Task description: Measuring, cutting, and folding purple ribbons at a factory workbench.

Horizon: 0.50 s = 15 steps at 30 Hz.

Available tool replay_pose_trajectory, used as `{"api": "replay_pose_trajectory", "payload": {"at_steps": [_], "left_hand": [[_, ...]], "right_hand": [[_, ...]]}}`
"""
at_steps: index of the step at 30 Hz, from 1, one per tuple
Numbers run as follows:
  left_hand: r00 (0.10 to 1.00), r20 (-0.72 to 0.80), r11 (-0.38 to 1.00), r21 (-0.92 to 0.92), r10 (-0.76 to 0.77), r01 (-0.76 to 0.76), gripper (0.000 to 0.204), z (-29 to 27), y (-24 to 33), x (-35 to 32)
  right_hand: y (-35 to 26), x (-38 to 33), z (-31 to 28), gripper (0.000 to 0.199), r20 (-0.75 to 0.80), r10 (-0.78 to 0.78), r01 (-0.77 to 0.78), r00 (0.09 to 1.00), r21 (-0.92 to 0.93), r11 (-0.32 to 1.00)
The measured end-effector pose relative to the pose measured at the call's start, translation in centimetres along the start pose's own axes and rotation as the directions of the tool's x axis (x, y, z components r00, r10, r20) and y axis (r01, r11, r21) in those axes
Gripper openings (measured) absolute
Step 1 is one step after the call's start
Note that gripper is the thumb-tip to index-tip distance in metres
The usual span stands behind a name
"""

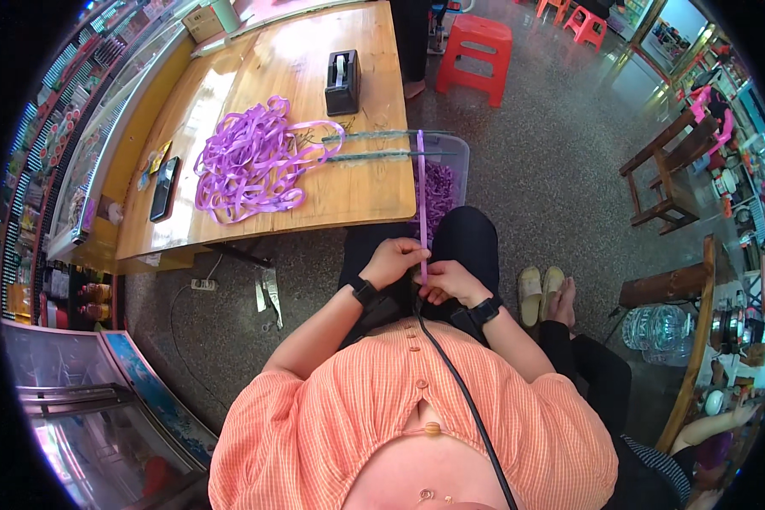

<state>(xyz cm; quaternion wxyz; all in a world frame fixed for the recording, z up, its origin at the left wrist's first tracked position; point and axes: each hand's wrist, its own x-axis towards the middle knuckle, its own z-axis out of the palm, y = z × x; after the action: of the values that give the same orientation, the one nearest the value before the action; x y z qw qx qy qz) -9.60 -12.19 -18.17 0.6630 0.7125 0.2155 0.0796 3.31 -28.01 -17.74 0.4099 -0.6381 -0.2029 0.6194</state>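
A purple ribbon point(422, 191) runs from two dark thin rods point(374, 155) at the table's right edge straight down to my lap. My left hand point(393, 261) pinches it between thumb and fingertips. Just below and to the right, my right hand point(447, 282) has its fingers closed on the ribbon's lower end. Beneath the rods stands a clear plastic bin point(461, 170), with more purple ribbon point(439, 189) inside, partly hidden by my knee. On the table lies a large loose heap of purple ribbon point(251, 161).
The wooden table point(348, 200) bears a black tape dispenser point(343, 82) and a phone point(165, 189). A red stool point(476, 55) and a wooden chair point(671, 174) stand beyond. Another person's foot point(561, 299) is beside slippers at the right. A black cable point(459, 382) hangs down my front.
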Motion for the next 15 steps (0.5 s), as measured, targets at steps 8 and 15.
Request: {"api": "replay_pose_trajectory", "payload": {"at_steps": [8, 15], "left_hand": [[0.984, 0.047, 0.964, 0.194, 0.173, -0.179, 0.017, -0.6, 2.1, -1.3], [0.982, 0.081, 0.981, 0.087, 0.169, -0.176, 0.018, -0.9, 1.8, -1.2]], "right_hand": [[-4.3, 0.1, -2.4, 0.026, -0.138, -0.463, 0.446, 0.876, -0.137, 0.885], [-7.4, 3.2, -1.4, 0.024, -0.146, -0.47, 0.477, 0.87, 0.009, 0.879]]}}
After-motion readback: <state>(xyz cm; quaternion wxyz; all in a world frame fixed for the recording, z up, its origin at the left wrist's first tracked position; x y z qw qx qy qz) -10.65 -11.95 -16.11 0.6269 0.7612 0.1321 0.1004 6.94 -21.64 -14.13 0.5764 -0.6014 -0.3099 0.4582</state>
